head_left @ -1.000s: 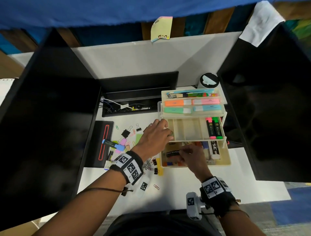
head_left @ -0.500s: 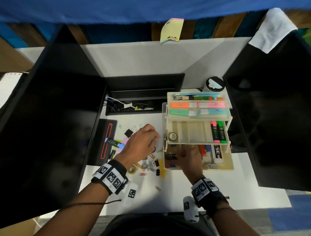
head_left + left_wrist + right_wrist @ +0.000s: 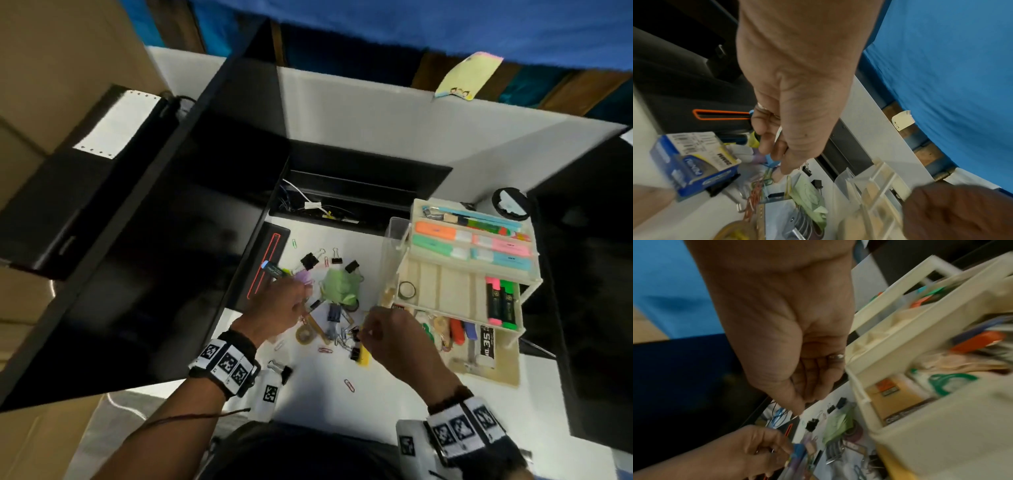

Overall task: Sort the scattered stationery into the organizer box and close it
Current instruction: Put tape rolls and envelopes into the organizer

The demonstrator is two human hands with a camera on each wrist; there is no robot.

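The cream tiered organizer box (image 3: 445, 287) stands open at the right, with highlighters in its trays. Left of it lies a pile of binder clips (image 3: 309, 261), green sticky notes (image 3: 339, 286), a tape roll (image 3: 306, 335) and paper clips (image 3: 348, 385). My left hand (image 3: 284, 308) hovers over the pile's left side with its fingers curled and its thumb tip on paper clips (image 3: 766, 180); whether it grips one is unclear. My right hand (image 3: 387, 332) sits at the pile's right edge beside the box. Its fingers (image 3: 813, 386) are curled, and nothing shows in them.
Black monitors flank the desk at left (image 3: 137, 240) and right (image 3: 589, 308). A cable slot (image 3: 359, 192) lies behind the pile, with a black device with a red outline (image 3: 270, 267) at its left. A blue staples box (image 3: 692, 162) lies by my left wrist.
My left hand has drawn back from the box's middle tray to the pile, leaving a tape roll there. My right hand has left the bottom tray for the pile. The view swung left.
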